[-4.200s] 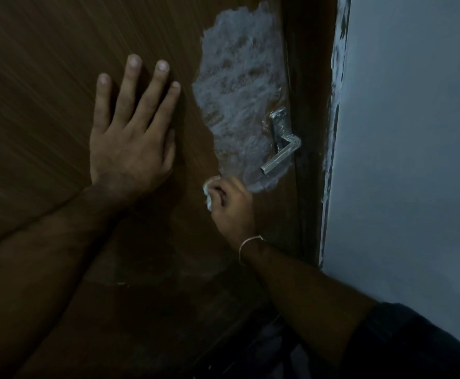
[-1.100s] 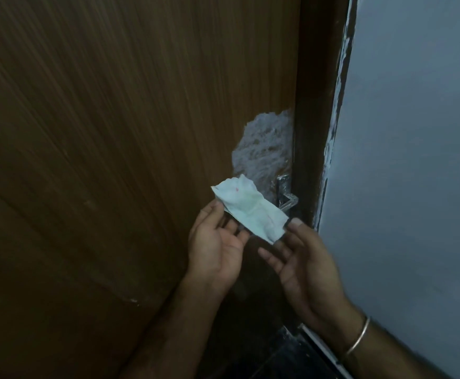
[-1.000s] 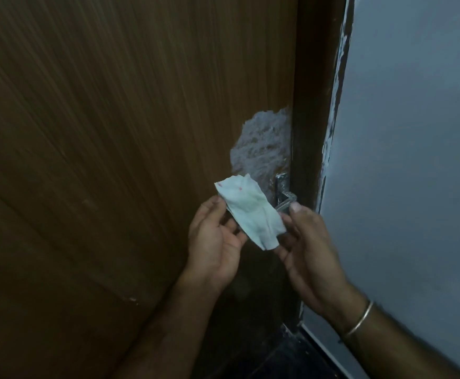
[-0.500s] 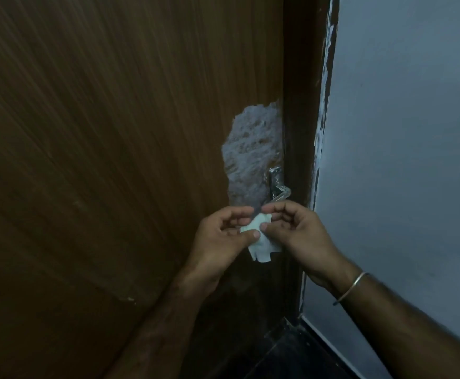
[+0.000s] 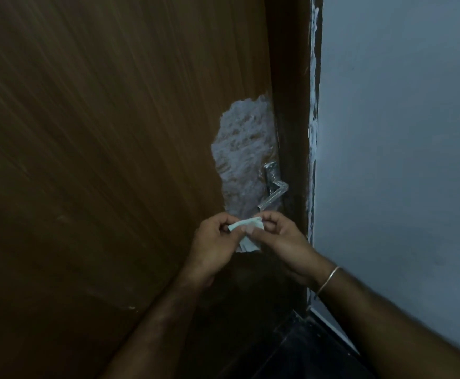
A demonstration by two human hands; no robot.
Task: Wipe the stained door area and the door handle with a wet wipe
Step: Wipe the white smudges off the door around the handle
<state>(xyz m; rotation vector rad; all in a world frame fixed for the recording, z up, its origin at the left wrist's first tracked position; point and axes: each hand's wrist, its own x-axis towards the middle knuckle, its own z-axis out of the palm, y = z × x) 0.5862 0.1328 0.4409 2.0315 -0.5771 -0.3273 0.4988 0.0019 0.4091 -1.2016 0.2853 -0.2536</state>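
Head view: I see both hands, left (image 5: 213,242) and right (image 5: 283,239), pinching the folded wipe (image 5: 246,224) at centre; stain (image 5: 242,151) and handle (image 5: 273,187) above look unwiped.

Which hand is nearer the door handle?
Right. The right hand is just below the door handle; the left hand is lower-left, further off.

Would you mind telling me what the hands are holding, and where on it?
Both hands pinch the wet wipe: left hand at its left end, right hand at its right end.
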